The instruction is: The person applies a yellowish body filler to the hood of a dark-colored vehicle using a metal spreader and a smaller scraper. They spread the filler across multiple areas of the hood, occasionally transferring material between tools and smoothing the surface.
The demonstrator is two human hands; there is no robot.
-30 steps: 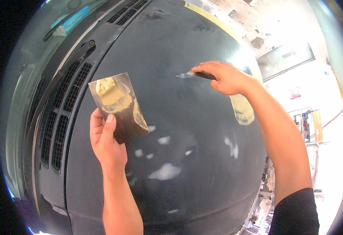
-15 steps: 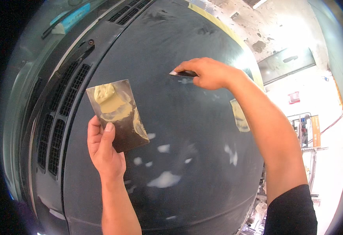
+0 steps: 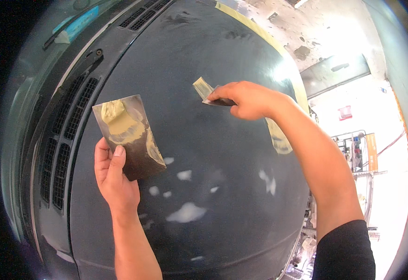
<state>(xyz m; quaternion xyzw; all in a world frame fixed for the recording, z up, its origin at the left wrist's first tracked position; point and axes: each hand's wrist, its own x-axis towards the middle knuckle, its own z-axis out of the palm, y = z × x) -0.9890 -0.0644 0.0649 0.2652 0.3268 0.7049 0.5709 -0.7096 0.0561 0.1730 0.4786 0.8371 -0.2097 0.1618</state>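
My left hand (image 3: 115, 179) grips a flat metal putty plate (image 3: 141, 163), thumb on top and fingers behind. A thick lump of yellow putty (image 3: 114, 111) sits near the plate's upper corner, with thinner smears below and along one edge. Farther out, my right hand (image 3: 253, 99) is closed on a thin putty spreader (image 3: 221, 101), held low at the dark grey car hood (image 3: 190, 140). Just beyond the blade's tip lies a short yellow putty streak (image 3: 202, 87) on the hood. Another putty patch (image 3: 278, 137) shows beside my right forearm.
Several pale patches (image 3: 186, 212) mark the nearer hood. Black vent grilles (image 3: 60, 175) and the windshield (image 3: 22, 126) are on the left. Yellow masking tape (image 3: 260, 35) follows the hood's far right edge. A wire rack (image 3: 353, 149) stands on the right.
My right hand has moved slightly nearer with the spreader, and a yellow putty streak now shows on the hood. The left hand still holds the plate, a little further left in view.
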